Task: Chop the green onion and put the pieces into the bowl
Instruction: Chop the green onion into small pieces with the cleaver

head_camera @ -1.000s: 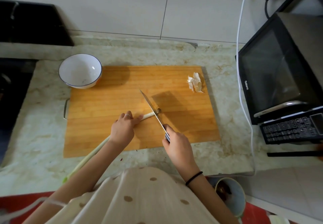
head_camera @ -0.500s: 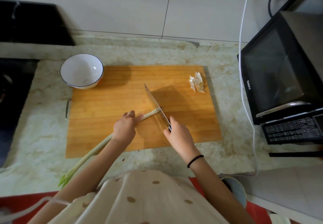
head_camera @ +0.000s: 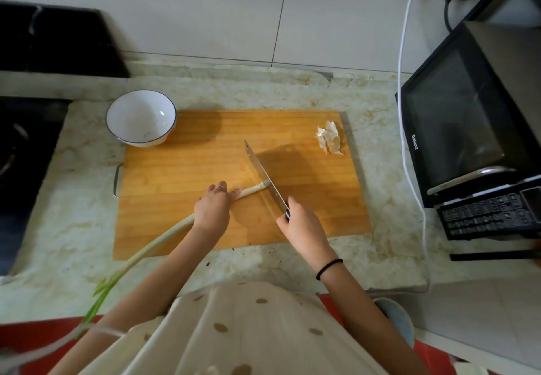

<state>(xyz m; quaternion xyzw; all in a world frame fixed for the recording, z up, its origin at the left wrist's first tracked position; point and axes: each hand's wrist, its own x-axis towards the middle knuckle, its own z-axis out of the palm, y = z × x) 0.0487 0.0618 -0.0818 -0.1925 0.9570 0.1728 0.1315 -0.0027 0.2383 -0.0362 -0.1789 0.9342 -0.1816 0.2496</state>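
A long green onion (head_camera: pixel 164 237) lies slantwise across the wooden cutting board (head_camera: pixel 181 175), its green leaves hanging past the counter's front edge. My left hand (head_camera: pixel 212 209) presses down on its white stalk. My right hand (head_camera: pixel 301 223) grips the handle of a cleaver (head_camera: pixel 263 174), whose blade rests against the stalk's white tip. A white bowl (head_camera: pixel 140 118) with a dark rim, empty, stands at the board's far left corner.
A crumpled scrap of pale peel (head_camera: pixel 329 140) lies at the board's far right corner. A black microwave (head_camera: pixel 468 128) stands to the right, with a white cable (head_camera: pixel 405 111) running down beside it. A dark stove (head_camera: pixel 17 152) is at the left.
The cleaver has lifted off the root end and come down again at the stalk's tip. The onion has slid forward along the board; the cut root end is no longer visible.
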